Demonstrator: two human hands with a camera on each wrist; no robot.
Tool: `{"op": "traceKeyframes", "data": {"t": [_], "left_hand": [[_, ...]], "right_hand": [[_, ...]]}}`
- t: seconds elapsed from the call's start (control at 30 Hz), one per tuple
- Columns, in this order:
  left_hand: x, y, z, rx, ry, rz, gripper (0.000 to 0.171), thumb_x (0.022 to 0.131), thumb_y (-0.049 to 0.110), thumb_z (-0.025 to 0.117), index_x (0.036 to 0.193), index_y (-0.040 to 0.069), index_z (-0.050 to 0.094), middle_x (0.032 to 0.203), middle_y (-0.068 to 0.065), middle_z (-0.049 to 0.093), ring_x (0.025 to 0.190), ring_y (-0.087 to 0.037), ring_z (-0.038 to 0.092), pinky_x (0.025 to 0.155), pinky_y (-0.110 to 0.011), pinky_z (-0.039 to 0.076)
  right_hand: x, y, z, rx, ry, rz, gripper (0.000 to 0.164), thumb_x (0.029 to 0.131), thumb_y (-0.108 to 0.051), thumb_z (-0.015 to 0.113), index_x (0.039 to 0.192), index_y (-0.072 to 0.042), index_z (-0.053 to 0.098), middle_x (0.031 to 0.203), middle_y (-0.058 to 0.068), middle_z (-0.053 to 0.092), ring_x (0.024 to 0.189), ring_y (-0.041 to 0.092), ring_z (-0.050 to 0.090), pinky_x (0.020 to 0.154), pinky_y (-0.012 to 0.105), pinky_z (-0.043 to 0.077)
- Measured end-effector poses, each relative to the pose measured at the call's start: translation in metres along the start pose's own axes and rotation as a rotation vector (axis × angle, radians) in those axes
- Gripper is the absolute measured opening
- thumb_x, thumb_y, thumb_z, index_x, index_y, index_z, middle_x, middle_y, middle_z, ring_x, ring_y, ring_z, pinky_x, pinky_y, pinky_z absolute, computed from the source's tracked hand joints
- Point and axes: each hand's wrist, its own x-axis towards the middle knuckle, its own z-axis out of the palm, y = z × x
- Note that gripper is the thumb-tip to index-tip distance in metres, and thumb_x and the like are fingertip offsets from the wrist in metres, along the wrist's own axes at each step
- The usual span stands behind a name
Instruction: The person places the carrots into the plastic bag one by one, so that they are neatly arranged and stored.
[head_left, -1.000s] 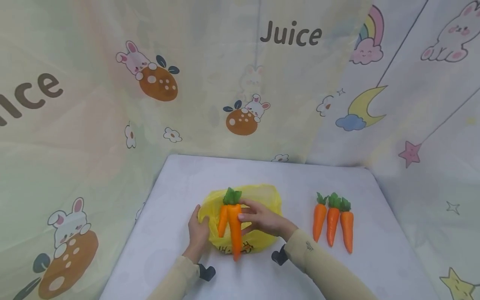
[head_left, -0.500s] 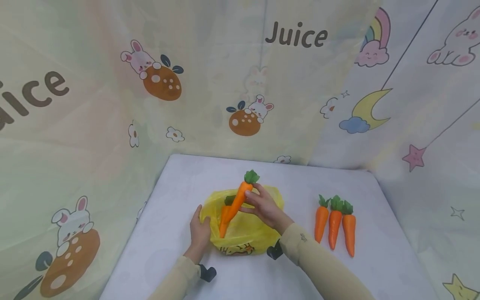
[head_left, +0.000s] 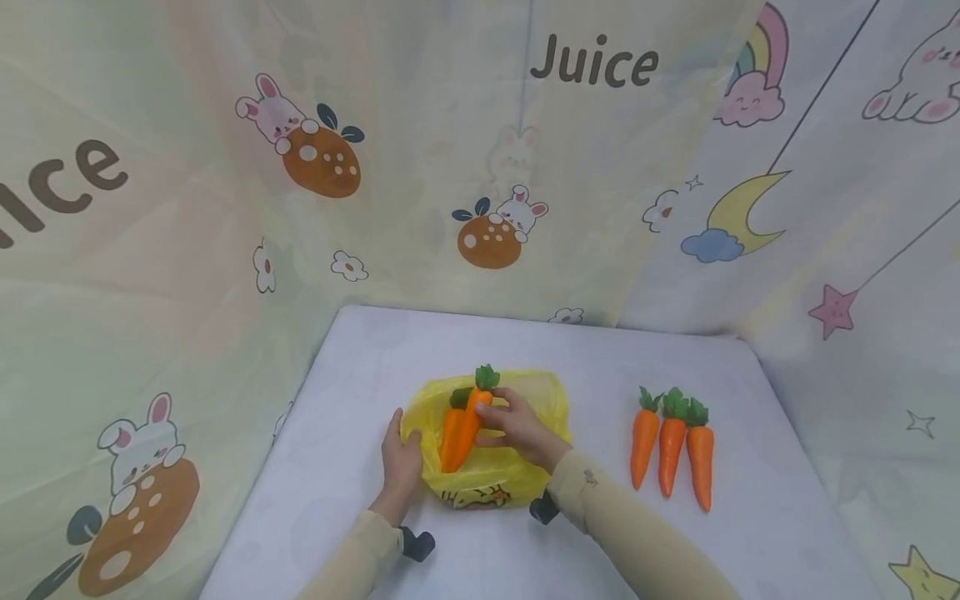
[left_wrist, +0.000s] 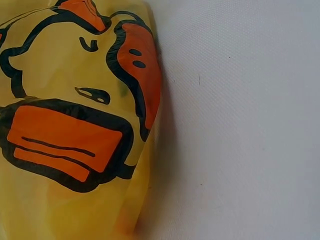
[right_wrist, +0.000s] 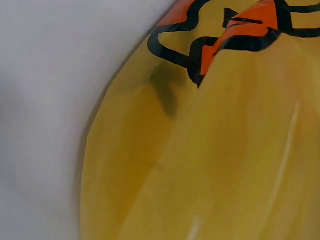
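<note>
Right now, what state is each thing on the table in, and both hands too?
Yellow bag: on the table, mouth open.
Held carrot: tilted, leafy end up, at the bag's mouth.
Carrot beside it: in the bag's mouth, partly hidden.
Three carrots on the right: lying in a row, leaves at the far end.
Left hand: holds the bag's left edge.
Right hand: pinches the tilted carrot.

The word "Juice" (head_left: pixel 595 62) stood in dark letters high on the back cloth (head_left: pixel 427 92). On the left cloth (head_left: pixel 112 321) a larger word (head_left: pixel 58 190) slanted upward, cut off by the head view's edge, its final "ce" legible after a stroke. A mark (head_left: pixel 591 477) on the right sleeve (head_left: pixel 637 529) was too small to read.
</note>
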Motion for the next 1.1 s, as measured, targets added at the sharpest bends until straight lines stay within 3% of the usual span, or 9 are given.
{"op": "traceKeyframes", "data": {"t": [0.2, 0.4, 0.57, 0.83, 1.1], "left_hand": [[0.002, 0.000, 0.002, -0.016, 0.003, 0.003, 0.063, 0.106, 0.011, 0.043, 0.162, 0.009, 0.016, 0.167, -0.015, 0.017, 0.152, -0.035, 0.017, 0.122, -0.054, 0.019], [0.003, -0.002, 0.002, -0.024, 0.004, 0.009, 0.063, 0.106, 0.010, 0.043, 0.162, 0.008, 0.015, 0.167, -0.016, 0.016, 0.152, -0.036, 0.016, 0.122, -0.054, 0.018], [0.003, -0.001, 0.001, -0.018, 0.000, 0.003, 0.064, 0.106, 0.011, 0.043, 0.163, 0.007, 0.013, 0.168, -0.015, 0.012, 0.152, -0.036, 0.014, 0.122, -0.054, 0.017], [0.003, 0.000, 0.002, -0.005, 0.003, 0.008, 0.063, 0.105, 0.011, 0.045, 0.162, 0.007, 0.017, 0.167, -0.016, 0.015, 0.152, -0.036, 0.016, 0.121, -0.054, 0.019], [0.003, -0.002, -0.001, -0.002, 0.003, 0.020, 0.063, 0.105, 0.010, 0.045, 0.162, 0.006, 0.018, 0.167, -0.017, 0.016, 0.151, -0.037, 0.017, 0.121, -0.054, 0.020]], "right_hand": [[0.003, 0.006, 0.004, -0.122, 0.037, 0.068, 0.066, 0.099, -0.023, 0.068, 0.148, 0.002, 0.032, 0.128, 0.024, 0.058, 0.110, 0.034, 0.064, 0.089, 0.056, 0.057], [0.008, 0.014, 0.003, -0.200, 0.009, 0.094, 0.062, 0.095, -0.020, 0.072, 0.144, 0.001, 0.039, 0.125, 0.024, 0.058, 0.103, 0.034, 0.067, 0.083, 0.052, 0.060], [0.008, 0.016, 0.003, -0.222, -0.001, 0.109, 0.067, 0.095, -0.019, 0.073, 0.147, 0.002, 0.037, 0.128, 0.025, 0.057, 0.104, 0.037, 0.067, 0.079, 0.049, 0.062], [0.012, 0.017, 0.004, -0.254, 0.088, 0.104, 0.062, 0.098, -0.015, 0.067, 0.147, 0.008, 0.036, 0.124, 0.026, 0.058, 0.102, 0.034, 0.066, 0.077, 0.049, 0.062], [0.015, 0.020, 0.003, -0.227, 0.102, 0.117, 0.063, 0.097, -0.013, 0.068, 0.148, 0.006, 0.036, 0.123, 0.026, 0.059, 0.098, 0.034, 0.068, 0.080, 0.050, 0.061]]}}
